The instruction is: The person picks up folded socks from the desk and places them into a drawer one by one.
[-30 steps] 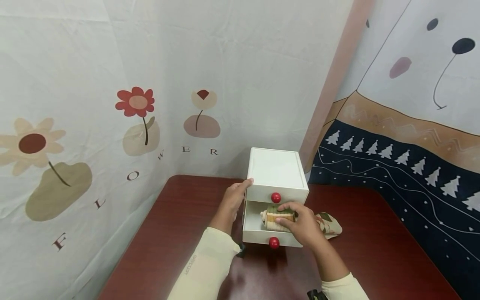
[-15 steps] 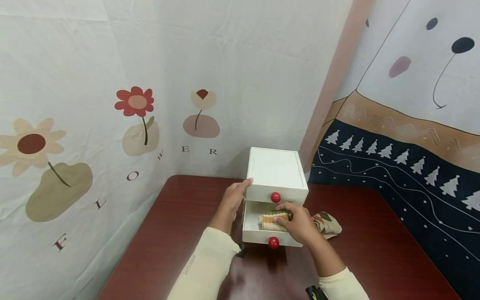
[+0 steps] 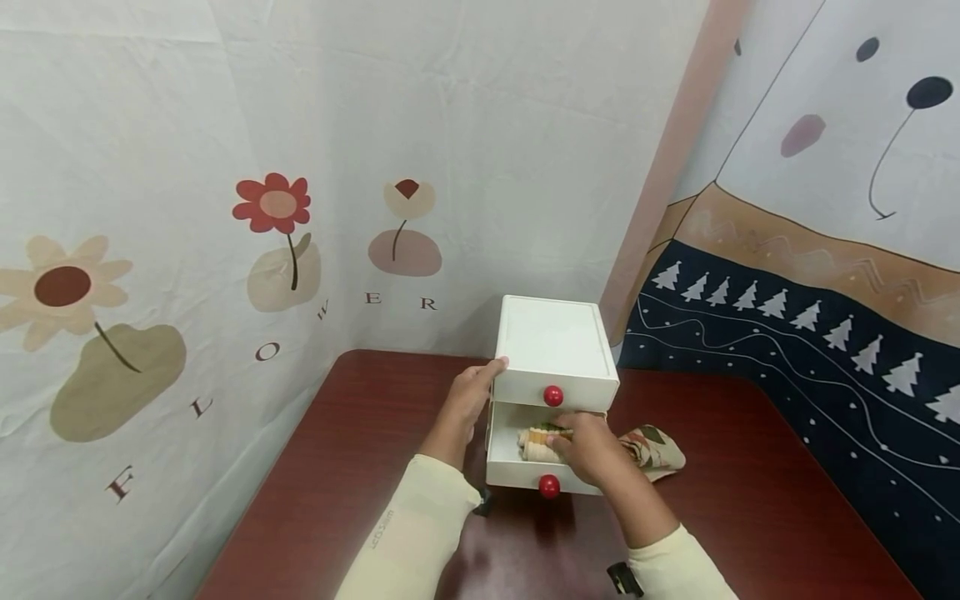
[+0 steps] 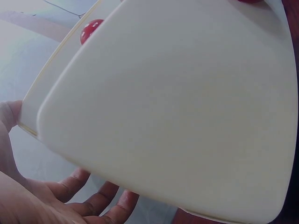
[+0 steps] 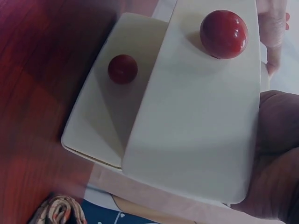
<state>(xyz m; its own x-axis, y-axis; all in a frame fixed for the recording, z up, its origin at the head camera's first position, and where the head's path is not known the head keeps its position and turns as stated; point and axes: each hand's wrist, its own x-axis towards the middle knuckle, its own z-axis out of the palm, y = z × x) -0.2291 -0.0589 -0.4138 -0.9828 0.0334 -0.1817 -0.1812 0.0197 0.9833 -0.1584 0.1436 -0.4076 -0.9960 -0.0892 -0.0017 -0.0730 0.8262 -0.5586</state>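
A small white cabinet (image 3: 553, 337) stands on the table, its drawers bearing round red knobs. Below the top drawer, an open drawer (image 3: 513, 474) sticks out toward me. My left hand (image 3: 471, 396) grips the cabinet's left side, thumb at the top front corner and fingers spread along the side. Inside the open drawer lies a rolled striped cloth (image 3: 531, 447) in cream, mustard and green. Reaching in from the right, my right hand (image 3: 596, 450) holds this roll between thumb and fingers and covers its right part. In the right wrist view the drawer front hides the fingertips.
A second rolled cloth (image 3: 660, 452), patterned with leaf shapes, lies on the table to the right of the cabinet. Another drawer front with a red knob (image 5: 122, 69) shows beneath the open drawer. Printed hangings (image 3: 480, 167) stand behind the dark red table (image 3: 360, 433).
My right hand has moved slightly left and lower into the drawer, and the rolled cloth has shifted a little left. The left hand and the cabinet have stayed in place.
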